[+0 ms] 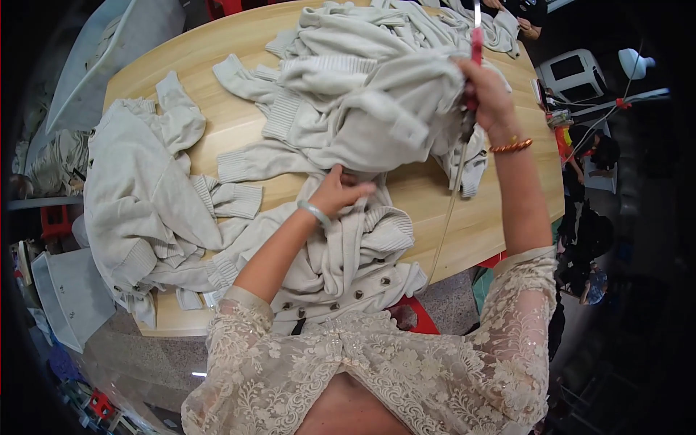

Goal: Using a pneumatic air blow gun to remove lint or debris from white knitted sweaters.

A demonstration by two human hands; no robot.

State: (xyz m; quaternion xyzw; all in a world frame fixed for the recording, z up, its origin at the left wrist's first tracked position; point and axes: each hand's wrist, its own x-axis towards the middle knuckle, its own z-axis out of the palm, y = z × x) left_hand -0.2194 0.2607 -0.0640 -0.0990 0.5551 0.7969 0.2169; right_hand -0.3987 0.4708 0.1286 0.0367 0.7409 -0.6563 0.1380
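Observation:
My right hand point(493, 101) is raised over the far right of the table, closed round a red-handled tool point(476, 45) with a pale, shiny upper end; its kind is unclear. A light grey knit garment point(406, 119) hangs and bunches beside that hand, blurred by motion; whether the fingers also grip it is hidden. My left hand point(339, 194) rests against the knitwear below, thumb and fingers apart. Under it lies a crumpled knit cardigan point(319, 272), its dark buttons along the near edge. From below my right hand a thin pale cord point(447, 225) runs toward the table's edge.
More grey knitwear is heaped at the far side of the wooden table point(471, 235). Another knit garment point(138, 188) spreads over its left end. Large pale bins point(101, 61) stand to the left. At the far right, another person's hand point(528, 27) is near the cloth. A red stool point(417, 317) is close below.

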